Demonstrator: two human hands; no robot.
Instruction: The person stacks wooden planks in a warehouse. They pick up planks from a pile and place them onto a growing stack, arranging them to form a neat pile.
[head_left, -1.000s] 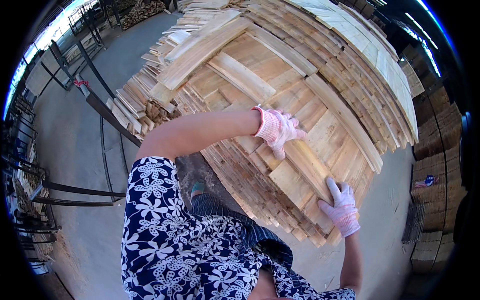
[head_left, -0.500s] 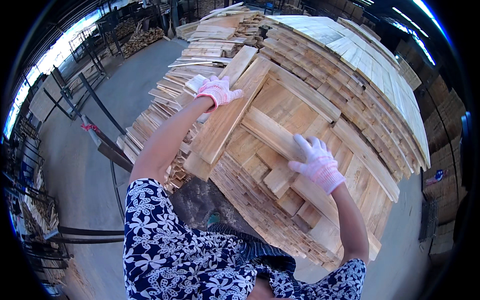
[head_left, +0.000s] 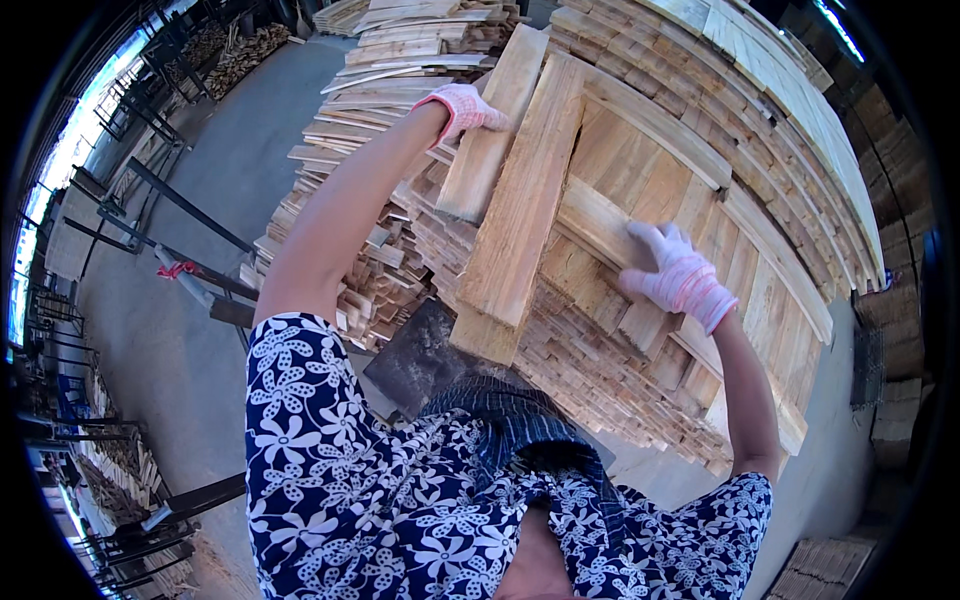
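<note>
My left hand (head_left: 466, 112), in a pink and white knit glove, grips the left edge of a pale wooden plank (head_left: 497, 125). Its thumb lies toward the plank's top face, while the other fingers are mostly hidden. Just right of that plank, a longer, wider plank (head_left: 525, 185) lies on top of another board (head_left: 484, 336). My right hand (head_left: 678, 275), gloved alike, is open with thumb and fingers apart. It rests on or just over a plank (head_left: 598, 218) lying across the stack; contact is hard to judge. Short blocks (head_left: 645, 325) lie below this hand.
Behind is a tall stack of layered boards (head_left: 700, 110). Loose thin slats (head_left: 350, 150) are piled at the left. Dark metal bars (head_left: 190, 205) with a red tie stand beyond them on the concrete floor (head_left: 210, 130). A dark plate (head_left: 425, 355) lies near my body.
The view has shifted, so the stack sits farther right. My left hand has closed on the left plank, whose near end now shows. My right hand stays over the crosswise plank.
</note>
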